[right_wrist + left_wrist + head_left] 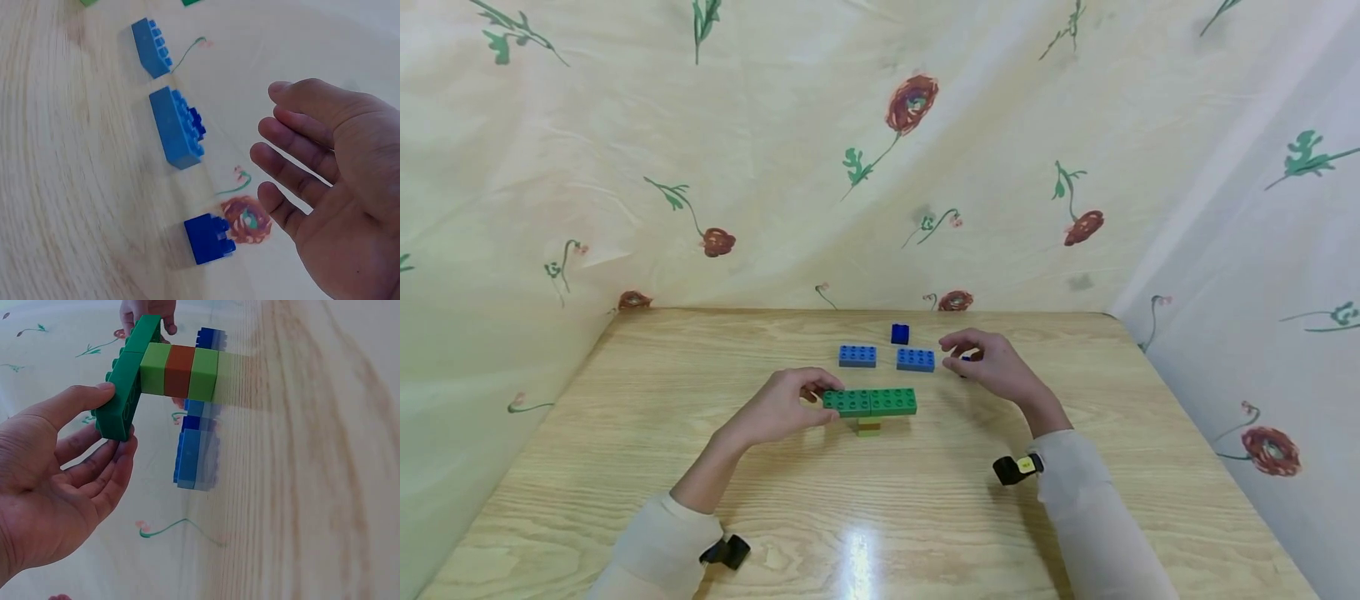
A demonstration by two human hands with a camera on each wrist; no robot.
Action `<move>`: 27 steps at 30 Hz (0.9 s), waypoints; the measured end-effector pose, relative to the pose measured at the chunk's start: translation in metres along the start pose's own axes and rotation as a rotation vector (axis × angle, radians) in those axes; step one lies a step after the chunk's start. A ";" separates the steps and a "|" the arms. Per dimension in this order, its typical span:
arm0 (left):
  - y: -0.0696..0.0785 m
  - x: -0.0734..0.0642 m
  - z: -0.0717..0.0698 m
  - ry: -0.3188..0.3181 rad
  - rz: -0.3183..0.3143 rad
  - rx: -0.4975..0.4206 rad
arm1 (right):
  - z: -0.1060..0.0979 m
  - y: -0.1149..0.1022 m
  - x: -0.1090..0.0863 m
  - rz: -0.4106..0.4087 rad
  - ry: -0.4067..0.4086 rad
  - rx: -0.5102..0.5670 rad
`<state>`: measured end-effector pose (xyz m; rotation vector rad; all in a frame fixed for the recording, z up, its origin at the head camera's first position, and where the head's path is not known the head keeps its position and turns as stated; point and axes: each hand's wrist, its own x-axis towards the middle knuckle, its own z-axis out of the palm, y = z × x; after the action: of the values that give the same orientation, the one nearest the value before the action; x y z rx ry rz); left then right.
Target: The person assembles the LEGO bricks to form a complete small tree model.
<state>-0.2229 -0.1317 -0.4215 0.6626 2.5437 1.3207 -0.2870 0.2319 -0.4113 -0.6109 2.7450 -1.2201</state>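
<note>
In the head view my left hand pinches the left end of two green building bricks set end to end. Thumb and fingers are on either side of that end in the left wrist view. Beneath the green pair stands a small column of light green, brown and light green bricks, upright on the table. My right hand holds nothing, its fingers loosely bent in the right wrist view. It hovers over a small dark blue brick, which it partly hides in the head view.
Behind the green bricks lie two lighter blue bricks, a left one and a right one. Another dark blue brick sits farther back. A flowered cloth hangs along the back and sides of the wooden table.
</note>
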 end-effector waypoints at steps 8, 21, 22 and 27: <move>0.003 0.000 -0.003 -0.001 0.004 -0.007 | 0.004 0.006 0.019 0.029 -0.001 -0.009; 0.003 0.000 0.000 -0.010 0.000 -0.005 | 0.021 0.013 0.037 0.103 -0.022 0.012; 0.003 0.000 0.000 -0.010 0.002 -0.004 | 0.022 0.014 0.037 0.107 -0.023 0.010; 0.003 -0.001 0.000 -0.010 0.002 -0.005 | 0.028 0.014 0.040 0.127 -0.035 -0.007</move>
<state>-0.2209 -0.1302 -0.4189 0.6690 2.5323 1.3203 -0.3219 0.2060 -0.4368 -0.4464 2.7136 -1.1611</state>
